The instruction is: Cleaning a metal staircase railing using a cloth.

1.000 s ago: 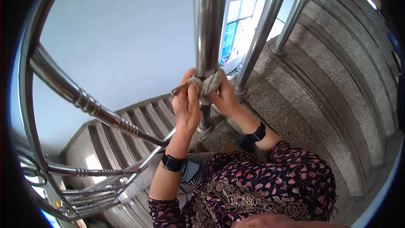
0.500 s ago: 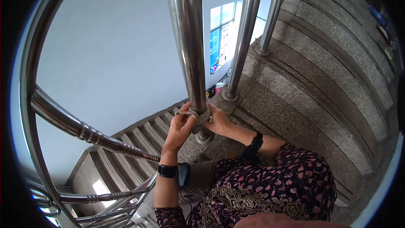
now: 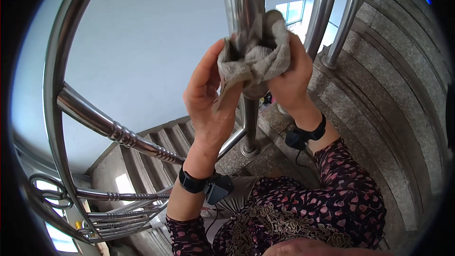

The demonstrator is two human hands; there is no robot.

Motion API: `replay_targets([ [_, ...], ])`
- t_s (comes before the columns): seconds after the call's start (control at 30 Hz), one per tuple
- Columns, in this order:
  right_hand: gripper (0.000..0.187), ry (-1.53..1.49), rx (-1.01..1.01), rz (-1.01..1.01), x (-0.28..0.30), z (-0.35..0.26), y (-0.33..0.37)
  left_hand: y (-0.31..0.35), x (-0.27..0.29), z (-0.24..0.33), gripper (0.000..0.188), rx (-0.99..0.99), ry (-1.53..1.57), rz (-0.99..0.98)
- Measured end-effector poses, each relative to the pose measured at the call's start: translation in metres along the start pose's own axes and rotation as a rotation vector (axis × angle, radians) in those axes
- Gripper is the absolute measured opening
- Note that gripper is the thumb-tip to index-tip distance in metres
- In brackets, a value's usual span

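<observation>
The grey cloth (image 3: 278, 62) curves around the near side of the steel post (image 3: 242, 4), gripped at either side by the curled fingers of the left hand (image 3: 206, 113) and right hand (image 3: 291, 81), probably to follow its roundness, while railing bars (image 3: 91, 114) leftward may hinder movement and steps (image 3: 393, 104) lie rightward.

Holding the cloth (image 3: 260, 66) around the post (image 3: 242, 2), with left hand (image 3: 208, 104) on its left and right hand (image 3: 292, 79) on its right; facing the wall (image 3: 147, 42) behind it, with railing (image 3: 87, 114) to the left, steps (image 3: 379, 90) to the right.
</observation>
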State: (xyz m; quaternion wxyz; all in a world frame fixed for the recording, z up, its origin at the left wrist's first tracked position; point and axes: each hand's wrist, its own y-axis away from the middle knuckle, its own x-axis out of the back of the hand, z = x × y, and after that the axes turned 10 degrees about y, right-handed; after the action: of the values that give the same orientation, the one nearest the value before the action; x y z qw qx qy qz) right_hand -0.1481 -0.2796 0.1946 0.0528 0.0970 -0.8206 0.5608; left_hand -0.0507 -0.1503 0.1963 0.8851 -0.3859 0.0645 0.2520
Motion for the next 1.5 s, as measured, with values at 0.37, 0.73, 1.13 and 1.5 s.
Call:
replay_targets([
  [0.37, 0.035, -0.516, 0.23, 0.026, -0.004, -0.042, -0.124, -0.073, -0.014, 0.047, 0.034, -0.551, -0.369, -0.143],
  [0.73, 0.05, -0.009, 0.049, -0.111, -0.017, 0.003, 0.009, 0.01, -0.004, -0.051, 0.034, -0.17, -0.239, 0.179],
  [1.13, 0.03, 0.216, -0.505, -0.875, -0.014, 0.055, 0.22, 0.136, 0.07, -0.124, 0.035, 0.413, -0.745, -0.105],
  [1.5, 0.048, -0.354, -0.007, -0.764, -0.029, -0.021, 0.161, 0.155, 0.081, 0.003, 0.047, 0.015, -0.843, -0.042],
])
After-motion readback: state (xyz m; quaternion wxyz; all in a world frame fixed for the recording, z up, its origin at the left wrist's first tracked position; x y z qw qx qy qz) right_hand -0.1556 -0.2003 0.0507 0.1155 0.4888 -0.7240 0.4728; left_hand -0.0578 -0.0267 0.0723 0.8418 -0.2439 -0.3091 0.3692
